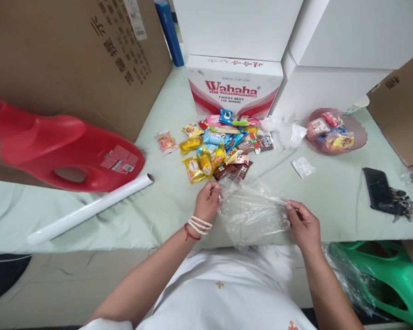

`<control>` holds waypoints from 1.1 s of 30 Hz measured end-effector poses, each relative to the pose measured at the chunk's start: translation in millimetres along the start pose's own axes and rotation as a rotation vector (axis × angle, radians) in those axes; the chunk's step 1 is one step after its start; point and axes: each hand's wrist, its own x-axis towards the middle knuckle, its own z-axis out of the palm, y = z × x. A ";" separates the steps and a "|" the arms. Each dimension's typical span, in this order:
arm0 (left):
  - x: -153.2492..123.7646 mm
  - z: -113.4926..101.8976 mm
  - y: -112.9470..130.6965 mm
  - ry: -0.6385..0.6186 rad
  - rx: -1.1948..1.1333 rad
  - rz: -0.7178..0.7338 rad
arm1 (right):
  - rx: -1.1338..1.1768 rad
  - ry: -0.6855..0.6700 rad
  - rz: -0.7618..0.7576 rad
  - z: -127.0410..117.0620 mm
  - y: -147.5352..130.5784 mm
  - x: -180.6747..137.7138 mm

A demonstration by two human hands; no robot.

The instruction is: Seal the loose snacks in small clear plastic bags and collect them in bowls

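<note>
A clear plastic bag (251, 213) is stretched between my two hands at the table's front edge. My left hand (208, 199) pinches its left side, and beaded and red bracelets circle that wrist. On the other side, my right hand (303, 222) grips the bag's right edge between thumb and fingers. Just beyond the bag lies a pile of wrapped snacks (220, 137). Yellow-wrapped cakes (205, 163) and brown packets (230, 170) sit at the pile's near side. A small folded clear packet (303, 167) rests to the right.
A red jug (89, 158) and a white roll (92, 208) occupy the left, before a large carton (65, 59). A Wahaha box (236, 87) stands behind the snacks. Rightward are a pink bowl of snacks (359, 137), a phone (378, 188), keys (404, 204) and a green stool (382, 270) below.
</note>
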 end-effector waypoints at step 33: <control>-10.9 -37.1 -11.3 -0.425 0.908 0.585 | -1.074 -0.571 -0.764 220.0 -201.1 182.6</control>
